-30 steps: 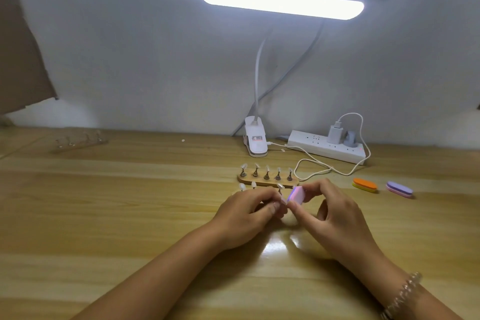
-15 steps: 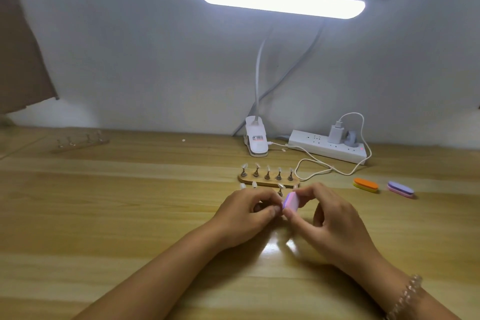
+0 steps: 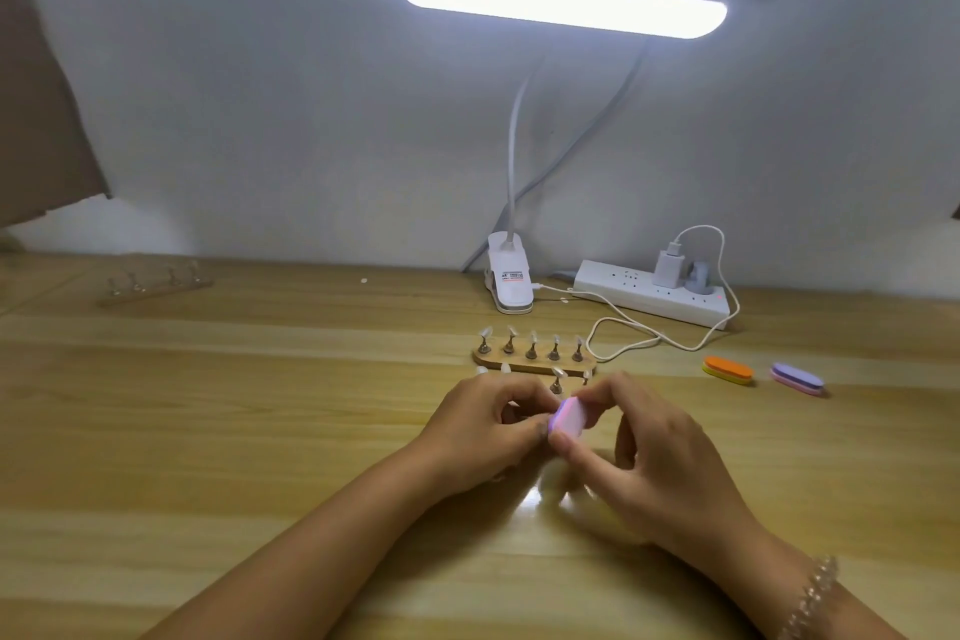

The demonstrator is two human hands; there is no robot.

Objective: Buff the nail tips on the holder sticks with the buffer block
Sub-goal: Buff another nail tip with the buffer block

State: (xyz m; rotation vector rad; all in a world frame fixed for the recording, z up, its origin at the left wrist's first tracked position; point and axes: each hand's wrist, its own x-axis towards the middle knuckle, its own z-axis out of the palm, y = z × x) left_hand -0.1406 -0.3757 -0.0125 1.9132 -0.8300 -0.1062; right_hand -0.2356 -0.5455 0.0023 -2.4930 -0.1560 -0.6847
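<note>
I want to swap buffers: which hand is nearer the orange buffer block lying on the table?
Right. The right hand sits a short way left of the orange buffer block; the left hand lies farther left, beyond the right hand.

One head-worn view looks forward and down, close over the table (image 3: 197, 431), facing the wall (image 3: 260, 120).

- The small pink-and-purple foam buffer block (image 3: 569, 418), pinched in the right hand (image 3: 670, 473), has slid down toward the left hand's (image 3: 483, 437) fingertips.
- Its pink face now shows broader.
</note>
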